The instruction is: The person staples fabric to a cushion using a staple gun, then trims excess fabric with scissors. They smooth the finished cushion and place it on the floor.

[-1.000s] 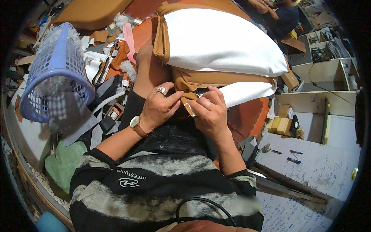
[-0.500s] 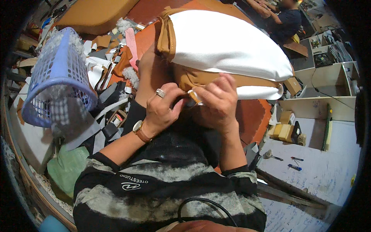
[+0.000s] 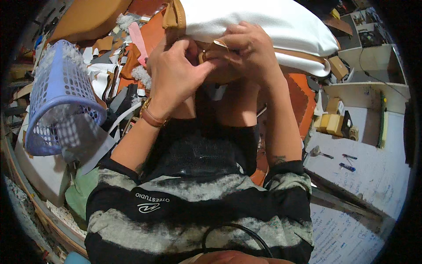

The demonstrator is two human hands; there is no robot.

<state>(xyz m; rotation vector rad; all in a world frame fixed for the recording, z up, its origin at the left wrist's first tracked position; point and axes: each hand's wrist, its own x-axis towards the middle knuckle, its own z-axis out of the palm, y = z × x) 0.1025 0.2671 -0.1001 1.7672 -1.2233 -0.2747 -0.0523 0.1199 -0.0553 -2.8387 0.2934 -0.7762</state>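
Across my knees lies a large padded piece with a white fabric face [image 3: 294,28] and a tan leather edge [image 3: 176,16] with stitching. My left hand [image 3: 178,72], a watch on its wrist, is closed at the near tan edge, its thumb pointing right. My right hand [image 3: 255,55] is closed there too, its fingers bent over the same edge. A small pale strip with a tan rim [image 3: 220,43] shows between the right fingers; I cannot make out what it is. The fingertips of both hands are partly hidden.
On the left a purple perforated basket [image 3: 66,103] lies tipped, with white stuffing in it. Leather and fabric scraps [image 3: 107,81] are heaped beside it. To the right, a white board surface [image 3: 373,163] bears yellow blocks [image 3: 329,124], a blue marker [image 3: 347,167] and a brush-like tool [image 3: 320,152].
Both hands have moved up and away from my body, onto the tan edge. The padded piece sits higher in view, and my left hand has turned, showing its back.
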